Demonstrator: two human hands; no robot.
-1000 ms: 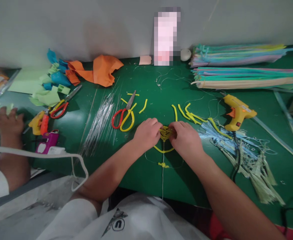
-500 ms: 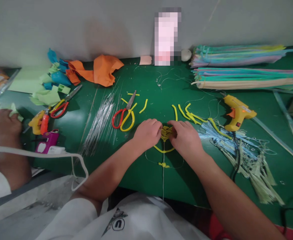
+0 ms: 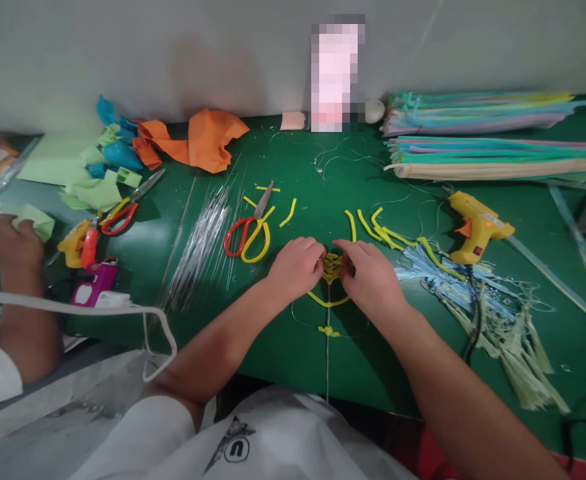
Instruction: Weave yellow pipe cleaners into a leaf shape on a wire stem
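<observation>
Between my hands is a yellow pipe-cleaner piece (image 3: 332, 268), twisted into a small braided shape. My left hand (image 3: 297, 265) pinches its left side, and my right hand (image 3: 370, 272) grips its right side; the fingertips are partly hidden. A yellow strand (image 3: 327, 305) curves below it from hand to hand. A thin pale cord (image 3: 327, 367) runs down from the piece toward my body, with a small yellow knotted bit (image 3: 329, 331) on it. Red-and-yellow scissors (image 3: 253, 230) lie left of my hands, and cut yellow pipe-cleaner lengths (image 3: 385, 233) lie beyond my right hand.
Thin metal wires (image 3: 200, 247) lie on the left of the green table (image 3: 283, 347). At right are a yellow glue gun (image 3: 475, 223), tassels (image 3: 517, 347) and pipe-cleaner bundles (image 3: 497, 157). Orange paper (image 3: 213, 140) lies at the back. A co-worker's hand (image 3: 13, 243) holds green paper at far left.
My hands stay on the yellow piece; my right fingers shift slightly at its top edge. The co-worker's hand at left has moved, and the green paper there appears more spread out.
</observation>
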